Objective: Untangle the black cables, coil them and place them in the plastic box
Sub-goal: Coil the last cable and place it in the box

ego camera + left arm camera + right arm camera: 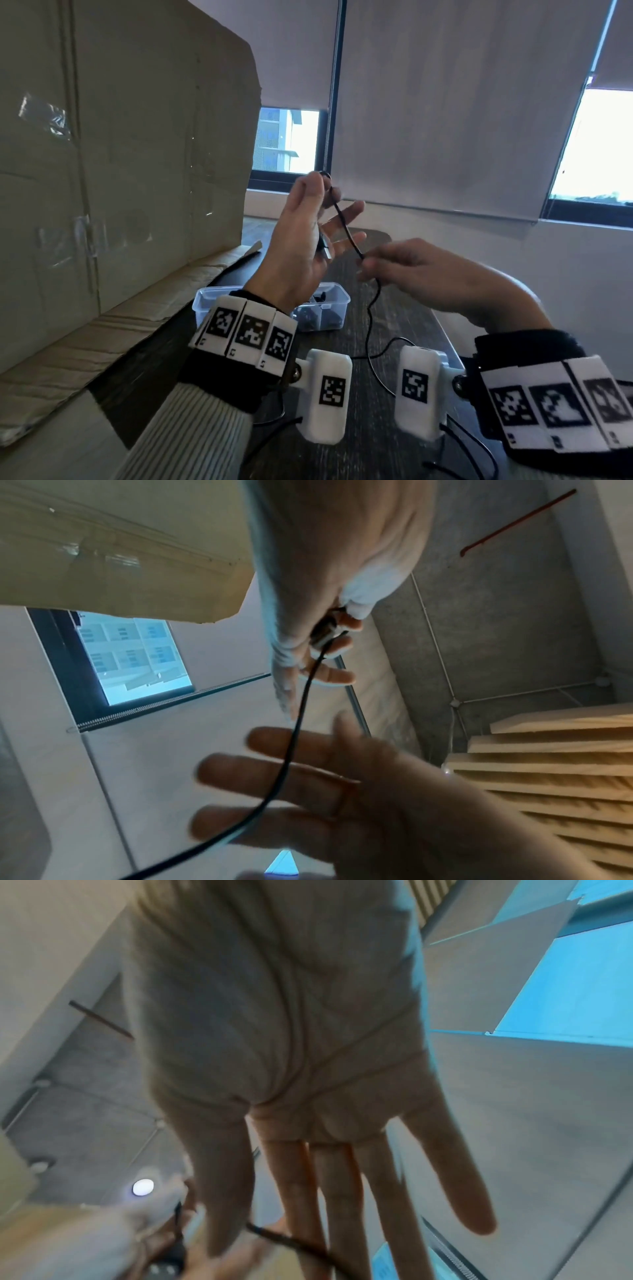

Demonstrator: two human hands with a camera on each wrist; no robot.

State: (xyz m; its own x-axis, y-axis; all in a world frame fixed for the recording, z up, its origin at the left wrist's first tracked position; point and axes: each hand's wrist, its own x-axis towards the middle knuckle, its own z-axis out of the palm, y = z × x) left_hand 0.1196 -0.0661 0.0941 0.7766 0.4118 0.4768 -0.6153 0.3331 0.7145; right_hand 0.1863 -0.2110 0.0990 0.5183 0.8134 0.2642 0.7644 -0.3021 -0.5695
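Thin black cable [346,226], metal-tipped plug [326,249].

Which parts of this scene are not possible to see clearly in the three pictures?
- Contents of the plastic box: head view, the left hand and wrist cover most of it; only dark shapes show.
- Far end of the black cable: head view, it runs behind the wrist cameras.
- The right hand and its hold on the cable: head view blurred; right wrist view shows straight fingers, cable smeared.
- Plug in the left hand: small and blurred in all views.
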